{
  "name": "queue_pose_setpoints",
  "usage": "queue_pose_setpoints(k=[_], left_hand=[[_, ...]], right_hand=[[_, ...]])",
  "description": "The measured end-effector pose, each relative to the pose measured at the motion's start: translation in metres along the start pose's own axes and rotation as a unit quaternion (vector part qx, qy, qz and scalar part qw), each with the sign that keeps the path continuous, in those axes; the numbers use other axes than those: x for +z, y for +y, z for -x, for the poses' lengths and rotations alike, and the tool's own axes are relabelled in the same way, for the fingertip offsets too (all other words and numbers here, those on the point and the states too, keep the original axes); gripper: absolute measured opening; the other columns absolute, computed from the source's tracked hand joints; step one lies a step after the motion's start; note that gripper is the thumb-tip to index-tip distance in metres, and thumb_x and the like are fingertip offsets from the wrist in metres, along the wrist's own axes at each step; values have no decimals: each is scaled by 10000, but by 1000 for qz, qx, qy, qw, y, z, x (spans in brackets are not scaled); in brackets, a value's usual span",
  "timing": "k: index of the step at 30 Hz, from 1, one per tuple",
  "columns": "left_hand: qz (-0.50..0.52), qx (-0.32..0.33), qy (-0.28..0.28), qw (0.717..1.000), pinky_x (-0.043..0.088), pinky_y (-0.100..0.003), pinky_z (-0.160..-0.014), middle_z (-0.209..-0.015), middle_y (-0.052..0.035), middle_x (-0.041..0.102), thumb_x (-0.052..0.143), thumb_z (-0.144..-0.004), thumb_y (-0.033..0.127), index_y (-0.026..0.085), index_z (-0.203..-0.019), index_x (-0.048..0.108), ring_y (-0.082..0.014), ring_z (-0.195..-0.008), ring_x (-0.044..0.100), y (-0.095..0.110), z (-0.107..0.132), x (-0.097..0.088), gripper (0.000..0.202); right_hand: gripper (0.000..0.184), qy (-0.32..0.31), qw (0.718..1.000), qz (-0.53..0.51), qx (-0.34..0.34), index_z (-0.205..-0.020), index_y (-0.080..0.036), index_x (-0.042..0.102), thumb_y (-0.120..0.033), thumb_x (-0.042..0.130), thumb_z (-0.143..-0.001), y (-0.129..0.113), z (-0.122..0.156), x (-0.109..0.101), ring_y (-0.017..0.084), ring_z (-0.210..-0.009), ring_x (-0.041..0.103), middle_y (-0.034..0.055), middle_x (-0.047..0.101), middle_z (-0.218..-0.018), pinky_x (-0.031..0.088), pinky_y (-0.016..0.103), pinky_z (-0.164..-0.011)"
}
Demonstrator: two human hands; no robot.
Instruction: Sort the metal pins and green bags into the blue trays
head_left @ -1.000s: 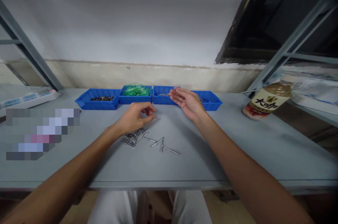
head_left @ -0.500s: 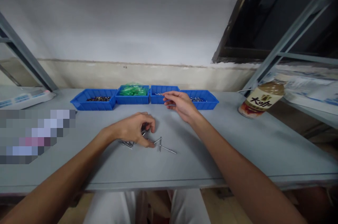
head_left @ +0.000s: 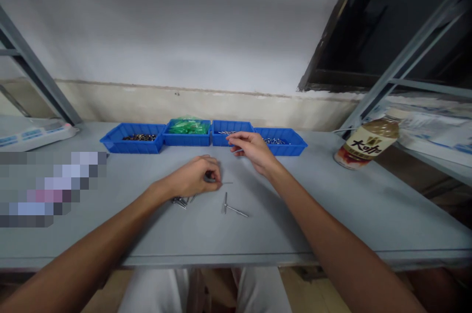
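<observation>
My left hand (head_left: 197, 175) is closed above the table, thumb and fingertips pinching a thin metal rod (head_left: 227, 183) that points to the right. Under its palm lie several short metal rods (head_left: 180, 202), partly covered by the hand. A T-shaped metal piece (head_left: 236, 211) rests on the table between my forearms. My right hand (head_left: 252, 150) is in front of the third blue bin (head_left: 221, 140), fingers drawn together in a pinch. Whatever is between those fingertips is too small to make out. Thin metal rods (head_left: 226, 132) show inside that bin.
Blue bins line the wall: one with brassy small parts (head_left: 142, 137), one with a green plastic bag (head_left: 188, 126), and a right one with silver screw-like parts (head_left: 275, 141). A labelled bottle (head_left: 368, 141) stands at right. Metal shelf posts (head_left: 391, 72) rise at both sides.
My left hand has lifted slightly and moved right, its fingers closing on a thin rod from the table. My right hand has barely shifted, lowering a little from the bin.
</observation>
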State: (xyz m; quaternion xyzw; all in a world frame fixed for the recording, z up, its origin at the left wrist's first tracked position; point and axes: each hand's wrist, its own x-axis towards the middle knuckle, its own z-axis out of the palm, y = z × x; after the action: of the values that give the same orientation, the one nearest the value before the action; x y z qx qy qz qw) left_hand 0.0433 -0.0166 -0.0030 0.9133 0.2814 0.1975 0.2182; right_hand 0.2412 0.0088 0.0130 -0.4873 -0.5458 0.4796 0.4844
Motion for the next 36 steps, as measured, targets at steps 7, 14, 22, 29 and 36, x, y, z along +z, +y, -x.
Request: queue_pose_setpoints(k=[7,14,22,29,36], left_hand=[[11,-61,83,995,429,-273,-728,-800,-8,648,592,-828,259,195,-786,666,-162,-784,567,-10,-2,1,106],[-48,-60,126,989,440,-282,-725,-842,-32,625,554,-875,296,185,-836,650,-169,-780,578,-16,0,-8,151],[-84,-49,57,994,429,-290,-748,-838,-32,675,564,-860,311,201,-843,683,-189,-805,594,-15,2,-8,163],[-89,-95,86,988,417,-284,-703,-847,-42,697,458,-907,279,190,-859,682,-189,-765,600,-14,0,-9,246],[-92,-149,118,977,360,-251,-580,-700,-15,681,461,-901,388,174,-780,697,-144,-607,536,-13,0,-15,341]], right_hand=[[97,-91,991,95,-28,-791,-182,713,-250,653,-758,7,2,5,114,-610,576,41,665,-725,452,256,-578],[133,-179,924,312,-131,-835,-202,741,-258,671,-737,11,3,-1,146,-696,593,26,707,-771,438,267,-649],[49,-250,878,389,-122,-711,-203,742,-235,719,-682,8,7,-3,149,-656,584,17,693,-703,399,255,-593],[103,-175,898,372,-156,-717,-181,684,-170,598,-772,9,9,4,131,-613,575,15,662,-651,398,245,-579],[91,-129,925,318,-162,-728,-180,676,-233,628,-784,2,10,7,129,-625,572,15,656,-670,427,261,-605]])
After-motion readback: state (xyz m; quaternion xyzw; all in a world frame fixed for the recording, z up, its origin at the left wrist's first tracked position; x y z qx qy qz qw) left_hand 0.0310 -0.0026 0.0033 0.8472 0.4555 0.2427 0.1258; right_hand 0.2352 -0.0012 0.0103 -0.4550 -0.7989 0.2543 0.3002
